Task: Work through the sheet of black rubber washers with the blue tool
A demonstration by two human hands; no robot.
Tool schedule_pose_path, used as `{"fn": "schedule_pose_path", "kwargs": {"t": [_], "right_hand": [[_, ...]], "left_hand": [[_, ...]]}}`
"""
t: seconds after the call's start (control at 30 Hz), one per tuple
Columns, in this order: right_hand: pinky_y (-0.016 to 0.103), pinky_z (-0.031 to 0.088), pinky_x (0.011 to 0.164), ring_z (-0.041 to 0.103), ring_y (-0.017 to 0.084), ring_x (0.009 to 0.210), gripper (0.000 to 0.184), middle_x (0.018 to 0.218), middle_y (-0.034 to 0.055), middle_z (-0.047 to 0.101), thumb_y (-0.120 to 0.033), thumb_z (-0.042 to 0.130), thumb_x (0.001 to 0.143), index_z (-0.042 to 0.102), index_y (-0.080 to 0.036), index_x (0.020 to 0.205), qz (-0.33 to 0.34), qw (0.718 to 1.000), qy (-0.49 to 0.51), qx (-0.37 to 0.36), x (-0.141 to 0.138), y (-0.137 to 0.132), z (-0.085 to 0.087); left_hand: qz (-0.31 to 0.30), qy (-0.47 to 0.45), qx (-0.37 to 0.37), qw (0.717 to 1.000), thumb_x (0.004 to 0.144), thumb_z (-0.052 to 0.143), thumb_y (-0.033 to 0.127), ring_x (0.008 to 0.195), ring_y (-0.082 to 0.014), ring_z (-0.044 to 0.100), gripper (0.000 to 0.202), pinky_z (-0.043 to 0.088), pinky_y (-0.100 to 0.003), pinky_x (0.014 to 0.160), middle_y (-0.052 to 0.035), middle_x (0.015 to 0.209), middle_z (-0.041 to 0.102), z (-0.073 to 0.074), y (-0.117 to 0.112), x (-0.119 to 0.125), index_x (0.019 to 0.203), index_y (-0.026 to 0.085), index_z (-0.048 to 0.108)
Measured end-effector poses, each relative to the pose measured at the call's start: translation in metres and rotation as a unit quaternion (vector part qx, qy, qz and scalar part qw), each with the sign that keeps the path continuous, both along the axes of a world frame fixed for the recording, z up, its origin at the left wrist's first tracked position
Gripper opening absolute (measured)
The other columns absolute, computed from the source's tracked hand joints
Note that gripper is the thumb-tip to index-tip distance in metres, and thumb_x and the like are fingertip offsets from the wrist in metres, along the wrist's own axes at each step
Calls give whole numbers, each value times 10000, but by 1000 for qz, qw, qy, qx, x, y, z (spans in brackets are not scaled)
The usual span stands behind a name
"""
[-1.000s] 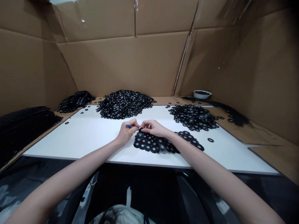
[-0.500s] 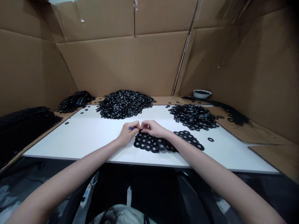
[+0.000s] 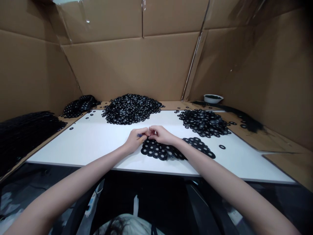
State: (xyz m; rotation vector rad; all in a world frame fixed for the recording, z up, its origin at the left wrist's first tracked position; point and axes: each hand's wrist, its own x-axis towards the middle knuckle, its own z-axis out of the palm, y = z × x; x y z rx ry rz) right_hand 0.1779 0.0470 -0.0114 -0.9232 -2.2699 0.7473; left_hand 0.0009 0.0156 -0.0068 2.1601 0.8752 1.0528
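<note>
My left hand (image 3: pixel 135 139) grips a small blue tool (image 3: pixel 139 135) at the far edge of a flat sheet of joined black rings (image 3: pixel 171 150) lying on the white table (image 3: pixel 97 140). My right hand (image 3: pixel 160 134) pinches the sheet's far left corner, fingertips touching those of the left hand. The sheet runs under my right forearm to the right.
A big heap of black rings (image 3: pixel 133 108) lies at the back centre, a smaller heap (image 3: pixel 204 121) at the back right. Dark ring sheets (image 3: pixel 79 106) and a black stack (image 3: pixel 22 129) sit left. A white bowl (image 3: pixel 213 98) stands at the far right. Cardboard walls surround the table.
My two hands have drawn together until the fingertips touch over the sheet's corner. The view has shifted slightly.
</note>
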Motion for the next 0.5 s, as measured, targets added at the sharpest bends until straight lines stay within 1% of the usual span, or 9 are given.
{"fn": "schedule_pose_path", "kwargs": {"t": [0.2, 0.5], "right_hand": [[262, 369, 626, 461, 136, 647, 66, 692, -1, 504, -128, 503, 683, 462, -180, 678, 3, 1000, 4, 10, -1, 0, -1], [249, 361, 631, 455, 131, 653, 67, 691, -2, 511, -125, 493, 683, 453, -176, 666, 11, 1000, 15, 21, -1, -1, -1]], "left_hand": [[-11, -10, -8, 1000, 738, 424, 135, 685, -142, 471, 114, 355, -234, 672, 3, 698, 539, -1, 1, 0, 696, 150, 528], [-24, -35, -21, 999, 720, 428, 120, 667, -126, 434, 102, 335, -228, 651, 13, 675, 506, -3, 2, 0, 678, 141, 519]]}}
